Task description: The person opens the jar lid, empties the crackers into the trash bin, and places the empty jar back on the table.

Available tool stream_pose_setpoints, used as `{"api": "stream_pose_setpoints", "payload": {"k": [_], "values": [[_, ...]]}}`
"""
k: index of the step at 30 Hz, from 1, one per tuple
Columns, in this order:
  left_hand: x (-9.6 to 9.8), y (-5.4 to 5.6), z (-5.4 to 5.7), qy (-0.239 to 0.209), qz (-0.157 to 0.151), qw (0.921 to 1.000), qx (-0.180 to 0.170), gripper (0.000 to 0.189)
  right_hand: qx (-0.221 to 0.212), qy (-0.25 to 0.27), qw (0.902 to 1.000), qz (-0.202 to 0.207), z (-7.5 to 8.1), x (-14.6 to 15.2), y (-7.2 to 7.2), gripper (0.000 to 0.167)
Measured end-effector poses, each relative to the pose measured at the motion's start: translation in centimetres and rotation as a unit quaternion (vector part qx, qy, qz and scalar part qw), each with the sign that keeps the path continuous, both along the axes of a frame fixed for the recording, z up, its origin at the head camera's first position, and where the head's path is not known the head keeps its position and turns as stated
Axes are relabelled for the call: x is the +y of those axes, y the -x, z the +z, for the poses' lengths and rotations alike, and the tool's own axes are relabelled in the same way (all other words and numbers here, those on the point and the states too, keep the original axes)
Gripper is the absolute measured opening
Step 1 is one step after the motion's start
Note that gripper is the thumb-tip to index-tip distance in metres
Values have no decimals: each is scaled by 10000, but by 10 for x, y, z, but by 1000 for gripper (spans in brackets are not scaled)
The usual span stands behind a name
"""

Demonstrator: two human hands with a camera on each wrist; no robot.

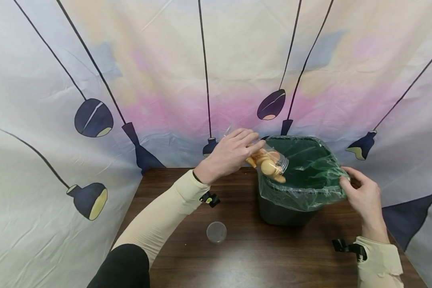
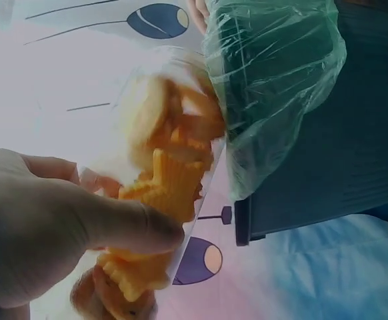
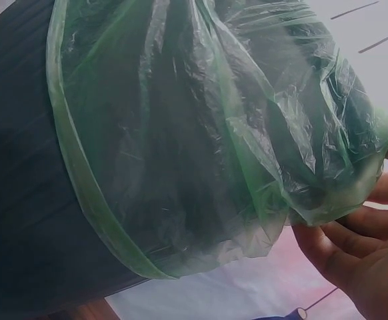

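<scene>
My left hand [image 1: 230,154] grips a clear plastic jar [image 1: 284,163], tipped with its mouth down over the left rim of a dark trash bin [image 1: 284,212]. Orange and tan snack pieces [image 1: 268,167] fill the jar, and some lie at its mouth. In the left wrist view, my thumb crosses the jar's side, over ridged orange pieces [image 2: 167,190]. A thin green trash bag [image 1: 306,160] lines the bin and folds over its rim. At the bin's right corner my right hand [image 1: 363,196] pinches the bag's edge; the right wrist view shows the bag [image 3: 201,147] bunched near the fingertips.
A round clear lid [image 1: 216,232] lies on the dark wooden table [image 1: 252,260], left of the bin and nearer to me. Behind the table hangs a cloth [image 1: 237,60] printed with lamps, close to the bin's back.
</scene>
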State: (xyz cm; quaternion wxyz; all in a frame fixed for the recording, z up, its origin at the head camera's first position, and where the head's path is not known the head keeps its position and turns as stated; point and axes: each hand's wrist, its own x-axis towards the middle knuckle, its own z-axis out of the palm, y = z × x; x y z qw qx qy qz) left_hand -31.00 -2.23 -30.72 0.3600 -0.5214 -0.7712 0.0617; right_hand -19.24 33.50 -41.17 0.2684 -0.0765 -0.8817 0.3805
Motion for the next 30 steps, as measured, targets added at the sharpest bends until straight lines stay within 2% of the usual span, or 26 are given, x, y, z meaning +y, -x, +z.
{"api": "stream_pose_setpoints", "payload": {"k": [5,11,17,22,26,30], "values": [[-3,4,-4,-13,30,9999,-136,51,41,-47,10000,47,-2,0,1,37],[-4,5,-4,-84,1,9999,-78,54,52,-16,10000,49,-2,0,1,37],[2,-2,-1,-62,162,9995,272,41,65,2,10000,38,-2,0,0,37],[8,-12,5,52,442,9979,464,42,30,-9,10000,22,-2,0,0,37],[12,-17,8,129,717,9968,342,46,-2,-22,10000,12,-2,0,-1,38],[14,-18,10,214,965,9951,-62,55,-7,-14,10000,14,-1,-1,-1,38]]}}
